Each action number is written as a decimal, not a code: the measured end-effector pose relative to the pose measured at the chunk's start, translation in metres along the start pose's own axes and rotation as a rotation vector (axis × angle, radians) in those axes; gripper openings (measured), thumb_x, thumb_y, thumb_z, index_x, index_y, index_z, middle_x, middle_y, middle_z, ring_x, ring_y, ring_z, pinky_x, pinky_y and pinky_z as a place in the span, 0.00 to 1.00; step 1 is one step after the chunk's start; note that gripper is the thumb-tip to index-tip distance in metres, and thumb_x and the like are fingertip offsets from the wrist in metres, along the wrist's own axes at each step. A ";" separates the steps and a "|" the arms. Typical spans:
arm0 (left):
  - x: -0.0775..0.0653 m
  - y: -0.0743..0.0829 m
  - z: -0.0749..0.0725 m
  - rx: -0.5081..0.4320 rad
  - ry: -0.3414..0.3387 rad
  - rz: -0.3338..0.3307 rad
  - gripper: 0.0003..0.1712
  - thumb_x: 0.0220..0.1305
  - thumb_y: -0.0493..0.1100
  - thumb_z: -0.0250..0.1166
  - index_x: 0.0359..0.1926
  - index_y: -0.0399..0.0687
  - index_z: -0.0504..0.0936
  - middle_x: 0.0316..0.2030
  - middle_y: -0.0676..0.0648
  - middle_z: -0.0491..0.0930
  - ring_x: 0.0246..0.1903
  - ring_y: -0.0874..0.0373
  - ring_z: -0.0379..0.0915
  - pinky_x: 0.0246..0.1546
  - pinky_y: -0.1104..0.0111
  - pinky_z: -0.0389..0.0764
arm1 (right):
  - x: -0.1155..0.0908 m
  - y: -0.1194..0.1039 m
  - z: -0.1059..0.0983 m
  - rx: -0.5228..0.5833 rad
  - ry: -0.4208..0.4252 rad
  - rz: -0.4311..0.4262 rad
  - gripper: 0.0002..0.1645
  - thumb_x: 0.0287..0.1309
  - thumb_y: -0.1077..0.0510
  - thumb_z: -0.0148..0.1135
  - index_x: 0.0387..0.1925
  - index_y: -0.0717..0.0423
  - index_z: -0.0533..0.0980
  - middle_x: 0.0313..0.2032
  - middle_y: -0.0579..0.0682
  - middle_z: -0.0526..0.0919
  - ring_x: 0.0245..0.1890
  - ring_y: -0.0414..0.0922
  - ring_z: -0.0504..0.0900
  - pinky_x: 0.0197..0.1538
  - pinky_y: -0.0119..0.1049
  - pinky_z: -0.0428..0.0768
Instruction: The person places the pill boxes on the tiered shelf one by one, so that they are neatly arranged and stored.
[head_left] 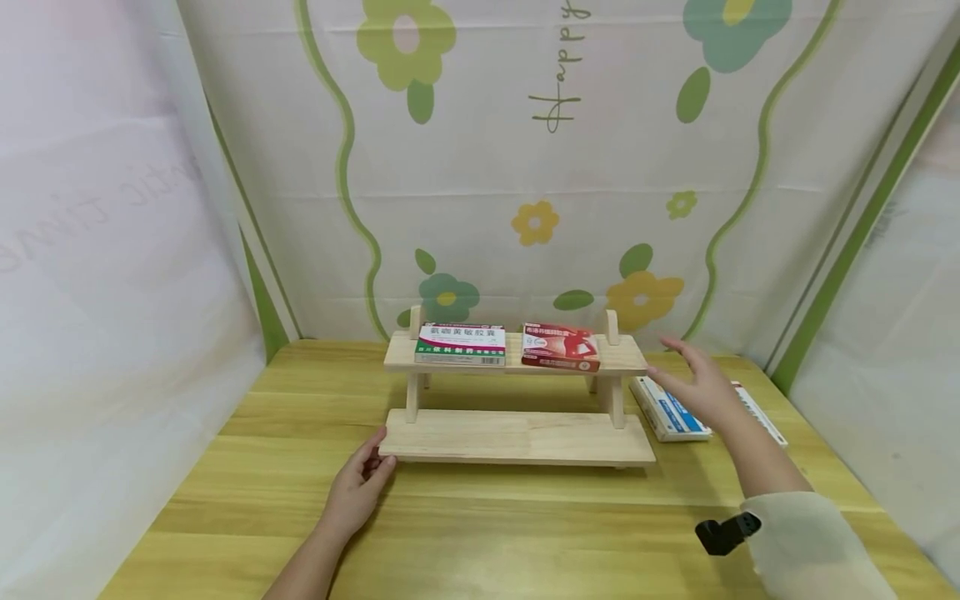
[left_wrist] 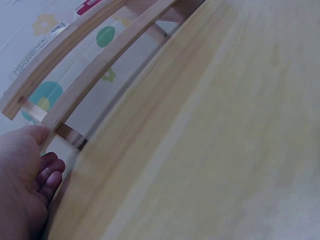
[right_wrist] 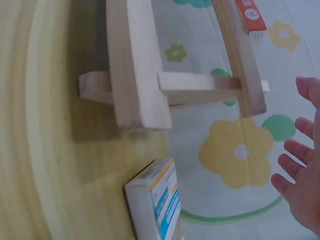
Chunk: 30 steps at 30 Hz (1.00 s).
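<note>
A two-tier wooden display shelf (head_left: 517,435) stands on the table. My left hand (head_left: 356,496) grips the left end of its lower tier; in the left wrist view the thumb lies on the board's end with the fingers curled below it. On the upper tier lie a green-and-white medicine box (head_left: 461,344) at the left and a red medicine box (head_left: 560,347) at the right. My right hand (head_left: 705,387), its fingers spread and holding nothing, hovers just off the upper tier's right end. In the right wrist view this hand (right_wrist: 305,170) shows at the right edge.
Right of the shelf, a white-and-blue medicine box (head_left: 670,412) lies on the wooden table (head_left: 480,533). Another white box (head_left: 761,414) is beside it, partly hidden by my right hand and forearm. A flower-printed curtain (head_left: 480,167) hangs behind the table.
</note>
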<state>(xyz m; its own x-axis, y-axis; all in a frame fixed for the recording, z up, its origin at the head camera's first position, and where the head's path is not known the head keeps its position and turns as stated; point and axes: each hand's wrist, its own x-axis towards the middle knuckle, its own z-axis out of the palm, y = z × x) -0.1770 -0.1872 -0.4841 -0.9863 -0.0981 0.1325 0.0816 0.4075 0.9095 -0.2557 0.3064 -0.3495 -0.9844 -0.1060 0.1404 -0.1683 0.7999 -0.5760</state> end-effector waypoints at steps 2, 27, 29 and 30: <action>0.000 0.000 0.000 0.002 0.006 -0.001 0.29 0.70 0.43 0.61 0.70 0.49 0.68 0.50 0.43 0.77 0.45 0.63 0.68 0.46 0.77 0.74 | -0.004 0.007 0.001 0.004 -0.004 0.013 0.48 0.67 0.32 0.50 0.77 0.52 0.49 0.74 0.67 0.50 0.68 0.75 0.52 0.59 0.76 0.58; -0.001 0.001 -0.001 -0.012 -0.010 0.009 0.30 0.71 0.44 0.60 0.71 0.48 0.67 0.51 0.44 0.76 0.44 0.66 0.67 0.46 0.77 0.73 | -0.040 0.087 0.042 0.015 0.081 0.319 0.53 0.68 0.30 0.44 0.73 0.69 0.52 0.68 0.77 0.55 0.64 0.74 0.59 0.60 0.69 0.64; -0.001 0.001 -0.001 -0.011 -0.008 0.010 0.30 0.71 0.44 0.60 0.71 0.48 0.67 0.51 0.44 0.76 0.44 0.66 0.67 0.45 0.77 0.73 | -0.040 0.091 0.045 0.007 0.080 0.323 0.53 0.68 0.30 0.44 0.72 0.70 0.52 0.67 0.78 0.55 0.64 0.75 0.58 0.60 0.69 0.63; -0.001 0.001 -0.001 -0.009 -0.009 0.009 0.30 0.71 0.44 0.60 0.71 0.48 0.67 0.50 0.44 0.76 0.44 0.66 0.67 0.45 0.77 0.73 | -0.040 0.093 0.046 0.003 0.078 0.328 0.53 0.68 0.30 0.44 0.72 0.70 0.51 0.67 0.78 0.55 0.64 0.75 0.58 0.61 0.70 0.63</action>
<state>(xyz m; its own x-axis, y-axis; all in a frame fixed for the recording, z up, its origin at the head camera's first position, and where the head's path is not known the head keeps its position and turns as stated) -0.1758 -0.1876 -0.4829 -0.9869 -0.0860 0.1368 0.0915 0.4002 0.9119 -0.2344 0.3579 -0.4454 -0.9793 0.2021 0.0085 0.1562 0.7821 -0.6033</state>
